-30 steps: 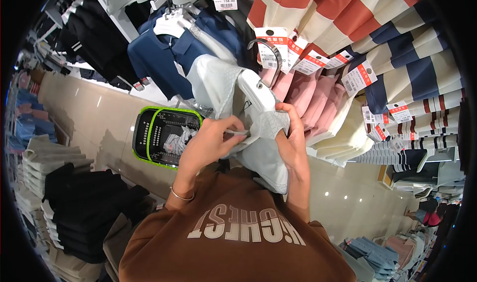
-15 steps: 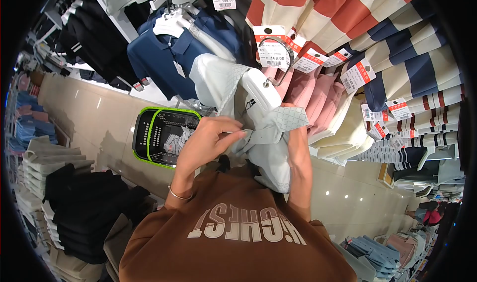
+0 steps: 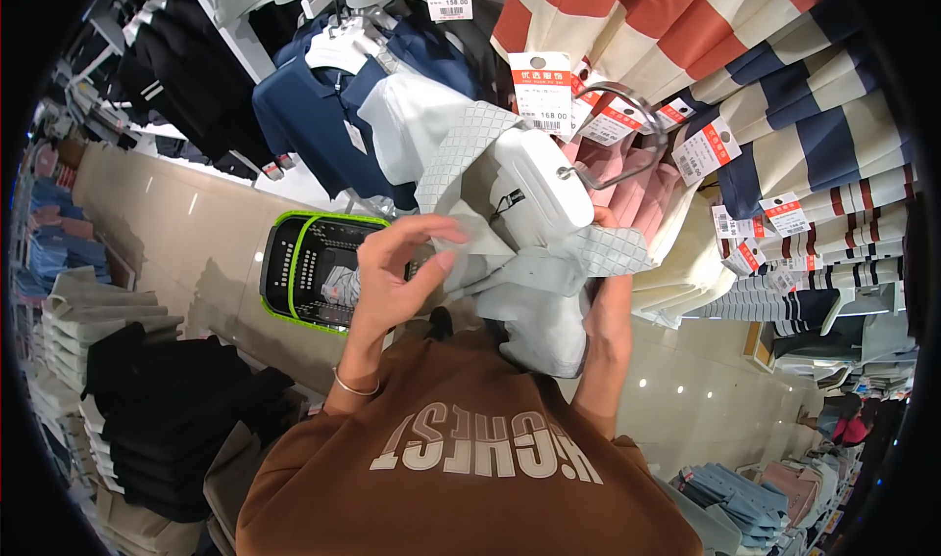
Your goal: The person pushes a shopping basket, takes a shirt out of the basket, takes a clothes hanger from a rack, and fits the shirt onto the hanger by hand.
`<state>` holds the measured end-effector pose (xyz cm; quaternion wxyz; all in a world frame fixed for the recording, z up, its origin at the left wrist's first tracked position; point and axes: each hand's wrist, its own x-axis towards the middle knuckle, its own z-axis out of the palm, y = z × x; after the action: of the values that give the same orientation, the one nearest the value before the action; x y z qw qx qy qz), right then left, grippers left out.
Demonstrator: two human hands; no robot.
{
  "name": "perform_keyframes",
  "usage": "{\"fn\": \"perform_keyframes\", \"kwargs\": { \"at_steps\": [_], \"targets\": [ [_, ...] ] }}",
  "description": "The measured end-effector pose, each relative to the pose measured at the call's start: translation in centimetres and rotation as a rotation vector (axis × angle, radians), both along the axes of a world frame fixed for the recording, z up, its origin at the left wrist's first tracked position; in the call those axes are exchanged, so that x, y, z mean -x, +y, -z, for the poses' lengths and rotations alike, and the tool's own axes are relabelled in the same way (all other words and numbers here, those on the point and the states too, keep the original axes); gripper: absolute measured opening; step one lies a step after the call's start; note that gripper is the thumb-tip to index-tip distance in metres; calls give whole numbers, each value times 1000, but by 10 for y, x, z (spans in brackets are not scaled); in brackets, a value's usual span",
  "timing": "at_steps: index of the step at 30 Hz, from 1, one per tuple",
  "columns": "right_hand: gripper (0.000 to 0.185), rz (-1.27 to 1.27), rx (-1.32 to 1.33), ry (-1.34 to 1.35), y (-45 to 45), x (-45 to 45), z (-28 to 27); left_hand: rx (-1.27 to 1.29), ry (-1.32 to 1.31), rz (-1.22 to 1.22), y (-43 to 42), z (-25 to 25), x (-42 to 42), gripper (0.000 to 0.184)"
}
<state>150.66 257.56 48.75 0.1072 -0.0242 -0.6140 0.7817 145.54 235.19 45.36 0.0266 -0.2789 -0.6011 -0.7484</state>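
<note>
A light grey polo shirt [image 3: 534, 311] with a quilted diamond pattern on its collar hangs on a white hanger [image 3: 546, 182] in front of my chest. My left hand [image 3: 397, 272] is open beside the left collar flap, thumb and fingers apart, with the fingertips slightly blurred. Behind the right side of the collar, my right hand [image 3: 610, 306] grips the shirt near the hanger's shoulder; most of its fingers are hidden by cloth. The metal hook [image 3: 642, 145] points to the upper right. A small black label [image 3: 510, 200] shows inside the neck.
A black basket [image 3: 284, 262] with a green rim stands on the floor at left, holding grey cloth. Navy polo shirts [image 3: 304, 115] hang behind. Striped shirts [image 3: 676, 27] with price tags [image 3: 541, 91] fill the upper right. Folded black clothes [image 3: 167, 409] are stacked lower left.
The shirt and hanger have shifted right and turned slightly, with the hook further right. My left thumb and fingers have parted from their pinch on the collar. My right hand has moved slightly right.
</note>
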Motion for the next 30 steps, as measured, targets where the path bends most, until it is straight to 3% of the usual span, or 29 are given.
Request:
{"fn": "perform_keyframes", "kwargs": {
  "at_steps": [6,12,15,18,21,24,30],
  "targets": [
    [50,39,9,61,-4,-3,-3,-456,-93,12,4,17,3,40],
    [51,0,3,89,-4,-2,-2,-554,-193,117,1,19,2,53],
    [66,-39,-41,3,1,-4,4,-568,-184,43,8,7,-3,62],
    [62,-96,-22,24,0,-1,3,-463,-63,-120,15,3,-6,64],
    [45,-58,-22,2,-12,-1,-9,226,275,-134,-11,-4,3,60],
    [42,-69,15,-14,-17,-1,-8,509,350,-107,-18,-23,4,44],
    [42,-69,8,-73,-15,-6,-11,624,450,-210,-20,-33,10,45]
  ]
}}
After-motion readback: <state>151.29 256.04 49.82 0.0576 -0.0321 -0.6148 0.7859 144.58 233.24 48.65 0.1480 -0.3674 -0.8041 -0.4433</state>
